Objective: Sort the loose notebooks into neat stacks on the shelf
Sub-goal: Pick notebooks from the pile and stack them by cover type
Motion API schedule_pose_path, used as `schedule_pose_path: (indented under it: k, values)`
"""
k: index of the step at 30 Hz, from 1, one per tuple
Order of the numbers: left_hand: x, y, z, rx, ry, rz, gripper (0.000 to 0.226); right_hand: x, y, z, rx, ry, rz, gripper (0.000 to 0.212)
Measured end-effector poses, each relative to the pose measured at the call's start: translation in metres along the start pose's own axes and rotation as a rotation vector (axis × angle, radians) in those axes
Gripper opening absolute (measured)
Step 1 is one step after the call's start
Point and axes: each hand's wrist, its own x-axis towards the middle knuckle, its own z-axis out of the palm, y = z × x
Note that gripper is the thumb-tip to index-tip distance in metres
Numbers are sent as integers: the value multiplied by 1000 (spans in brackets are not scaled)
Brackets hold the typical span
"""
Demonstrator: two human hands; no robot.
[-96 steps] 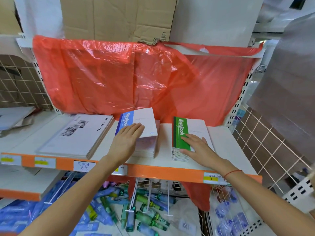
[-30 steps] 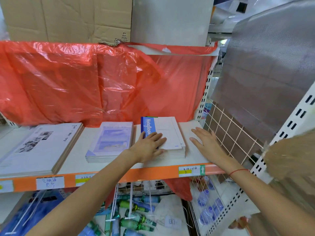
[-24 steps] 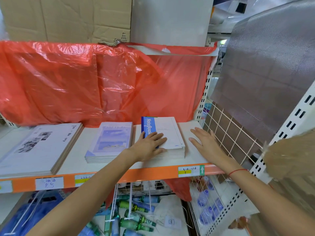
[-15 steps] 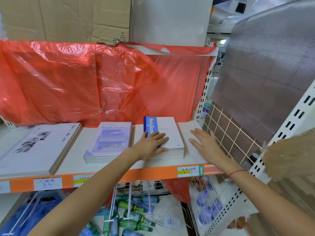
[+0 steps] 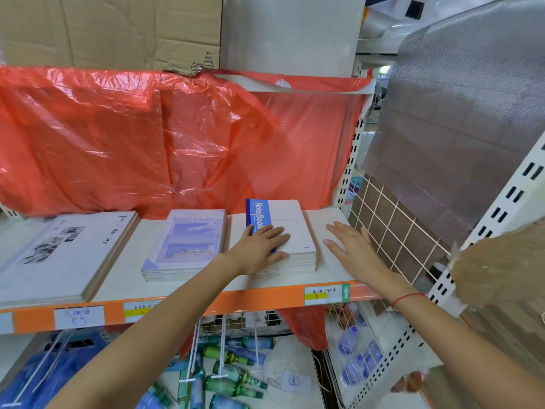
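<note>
Green notebook gone (covered), blue-spined stack (image 5: 290,231) lies under flat left hand (image 5: 261,249), right hand (image 5: 351,246) open beside.

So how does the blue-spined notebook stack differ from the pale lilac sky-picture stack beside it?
The blue-spined notebook stack has a plain white cover with a blue band; the pale lilac sky-picture stack shows a printed scene. The left hand presses the blue-spined stack; nothing touches the lilac one. Both lie flat on the white shelf.
</note>
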Motion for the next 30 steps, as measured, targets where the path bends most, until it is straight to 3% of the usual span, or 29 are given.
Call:
schedule_pose_path:
  k: [30]
  values:
    - [0, 0, 2, -41, 31, -9, 57, 0, -3, 1, 19, -49, -23, 50]
